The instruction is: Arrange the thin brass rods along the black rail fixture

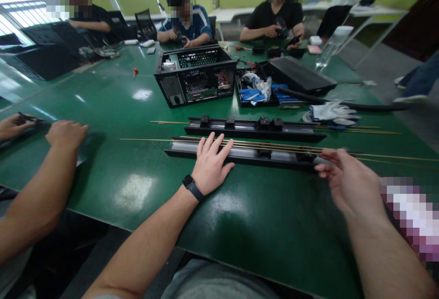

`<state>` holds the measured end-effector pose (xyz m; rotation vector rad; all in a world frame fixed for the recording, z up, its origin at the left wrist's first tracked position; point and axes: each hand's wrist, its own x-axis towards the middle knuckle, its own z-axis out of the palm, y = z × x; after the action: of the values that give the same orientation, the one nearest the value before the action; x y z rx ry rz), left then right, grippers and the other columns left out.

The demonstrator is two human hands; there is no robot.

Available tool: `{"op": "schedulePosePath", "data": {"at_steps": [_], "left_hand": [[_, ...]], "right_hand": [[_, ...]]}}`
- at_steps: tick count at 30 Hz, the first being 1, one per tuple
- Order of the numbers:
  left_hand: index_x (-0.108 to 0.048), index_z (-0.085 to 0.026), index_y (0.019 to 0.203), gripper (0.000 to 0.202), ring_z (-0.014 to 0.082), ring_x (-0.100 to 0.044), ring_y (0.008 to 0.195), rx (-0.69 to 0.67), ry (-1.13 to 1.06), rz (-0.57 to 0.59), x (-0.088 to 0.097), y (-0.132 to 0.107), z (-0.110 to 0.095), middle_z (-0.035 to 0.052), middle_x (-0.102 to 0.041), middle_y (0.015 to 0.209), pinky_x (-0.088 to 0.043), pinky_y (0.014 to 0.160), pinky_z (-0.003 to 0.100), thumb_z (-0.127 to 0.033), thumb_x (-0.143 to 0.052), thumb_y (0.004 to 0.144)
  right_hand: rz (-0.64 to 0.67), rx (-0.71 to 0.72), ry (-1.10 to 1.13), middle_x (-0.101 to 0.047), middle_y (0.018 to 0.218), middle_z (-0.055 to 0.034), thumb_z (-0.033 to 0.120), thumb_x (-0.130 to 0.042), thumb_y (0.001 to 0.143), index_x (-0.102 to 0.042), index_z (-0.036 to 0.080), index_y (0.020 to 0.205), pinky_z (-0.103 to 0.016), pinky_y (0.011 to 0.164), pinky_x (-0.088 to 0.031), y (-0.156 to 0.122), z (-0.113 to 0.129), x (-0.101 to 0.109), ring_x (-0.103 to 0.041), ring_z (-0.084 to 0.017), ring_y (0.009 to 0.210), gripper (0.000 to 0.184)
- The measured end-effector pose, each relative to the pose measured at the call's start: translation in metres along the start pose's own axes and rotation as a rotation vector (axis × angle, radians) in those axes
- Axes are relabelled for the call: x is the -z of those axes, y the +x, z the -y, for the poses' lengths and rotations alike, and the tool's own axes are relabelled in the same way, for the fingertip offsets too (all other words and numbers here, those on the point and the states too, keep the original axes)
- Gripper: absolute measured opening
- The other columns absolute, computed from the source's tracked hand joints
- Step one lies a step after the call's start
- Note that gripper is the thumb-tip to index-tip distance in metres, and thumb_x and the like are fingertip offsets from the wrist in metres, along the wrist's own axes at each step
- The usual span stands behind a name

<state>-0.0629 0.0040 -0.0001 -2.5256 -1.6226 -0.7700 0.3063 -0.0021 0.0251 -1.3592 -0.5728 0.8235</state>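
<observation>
My left hand [213, 164] rests palm down, fingers spread, across the left half of the nearer long black rail [236, 157] and its thin brass-coloured rods [247, 143]. The rail has a pale inner strip and small black blocks. At its right end, the fingers and thumb of my right hand [343, 175] are closed together beside the rods; what lies between them is too small to make out. A second black rail [254, 130] with several black blocks lies just behind, parallel to the first, and more rods [360, 130] stick out past its right end.
Behind the rails stands an open black computer case [195, 79]. Right of it are a tray with blue-and-white gloves [255, 89], a black panel [298, 75], another glove [332, 112] and a clear bottle [334, 45]. A neighbour's hands [66, 134] are at left; several people sit opposite.
</observation>
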Motion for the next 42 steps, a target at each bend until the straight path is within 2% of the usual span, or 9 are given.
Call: {"op": "schedulePosePath", "data": {"at_steps": [9, 13, 18, 23, 28, 37, 42], "left_hand": [[-0.07, -0.025, 0.175, 0.068, 0.0484, -0.05, 0.181, -0.005, -0.004, -0.034, -0.004, -0.002, 0.0, 0.0205, -0.062, 0.187, -0.037, 0.15, 0.077, -0.028, -0.085, 0.108], [-0.07, -0.026, 0.174, 0.067, 0.0487, -0.049, 0.182, -0.008, -0.004, -0.05, -0.008, -0.002, 0.001, 0.0198, -0.063, 0.186, -0.036, 0.15, 0.077, -0.029, -0.085, 0.109], [-0.068, -0.029, 0.177, 0.069, 0.0477, -0.05, 0.182, -0.013, -0.008, -0.063, -0.01, -0.003, 0.002, 0.0198, -0.063, 0.186, -0.038, 0.149, 0.077, -0.029, -0.084, 0.11], [-0.069, -0.029, 0.176, 0.068, 0.0475, -0.05, 0.181, -0.019, -0.006, -0.07, -0.01, -0.003, 0.002, 0.0202, -0.063, 0.186, -0.039, 0.149, 0.076, -0.028, -0.083, 0.11], [-0.07, -0.028, 0.176, 0.065, 0.0474, -0.047, 0.184, -0.015, -0.028, -0.053, -0.01, -0.003, 0.002, 0.022, -0.062, 0.187, -0.038, 0.149, 0.077, -0.028, -0.08, 0.112], [-0.071, -0.03, 0.175, 0.065, 0.0453, -0.05, 0.182, -0.016, -0.022, -0.042, -0.011, -0.004, 0.002, 0.021, -0.061, 0.188, -0.04, 0.148, 0.074, -0.028, -0.081, 0.111], [-0.07, -0.027, 0.175, 0.063, 0.0454, -0.05, 0.182, -0.043, -0.031, -0.061, -0.013, -0.004, 0.002, 0.0238, -0.058, 0.189, -0.041, 0.147, 0.074, -0.027, -0.08, 0.113]], "right_hand": [[0.016, -0.012, 0.01, -0.086, 0.108, -0.0146, 0.053, -0.105, 0.088, -0.083, 0.013, 0.097, -0.02, 0.049, -0.051, -0.003, 0.0, -0.002, -0.07, -0.011, 0.06, 0.046], [0.043, 0.008, 0.028, -0.085, 0.106, -0.0132, 0.054, -0.105, 0.086, -0.084, 0.014, 0.097, -0.021, 0.047, -0.049, -0.004, -0.004, -0.002, -0.068, -0.011, 0.058, 0.046], [0.082, 0.027, 0.024, -0.085, 0.115, -0.012, 0.061, -0.105, 0.086, -0.084, 0.018, 0.099, -0.022, 0.046, -0.05, -0.002, -0.012, 0.0, -0.068, -0.01, 0.06, 0.049], [0.074, 0.024, 0.017, -0.085, 0.114, -0.0097, 0.067, -0.107, 0.079, -0.085, 0.019, 0.099, -0.021, 0.047, -0.049, -0.003, -0.014, 0.001, -0.068, -0.01, 0.061, 0.057], [0.068, 0.006, 0.016, -0.086, 0.117, -0.0132, 0.065, -0.107, 0.081, -0.084, 0.016, 0.1, -0.022, 0.048, -0.049, -0.004, -0.012, 0.0, -0.068, -0.011, 0.062, 0.057], [0.027, 0.005, 0.031, -0.085, 0.112, -0.0131, 0.065, -0.107, 0.08, -0.083, 0.015, 0.097, -0.021, 0.049, -0.048, 0.002, -0.013, 0.003, -0.069, -0.01, 0.061, 0.058], [0.0, 0.008, 0.01, -0.085, 0.116, -0.0143, 0.062, -0.106, 0.083, -0.083, 0.014, 0.099, -0.021, 0.048, -0.047, 0.005, -0.012, 0.005, -0.069, -0.01, 0.061, 0.055]]}}
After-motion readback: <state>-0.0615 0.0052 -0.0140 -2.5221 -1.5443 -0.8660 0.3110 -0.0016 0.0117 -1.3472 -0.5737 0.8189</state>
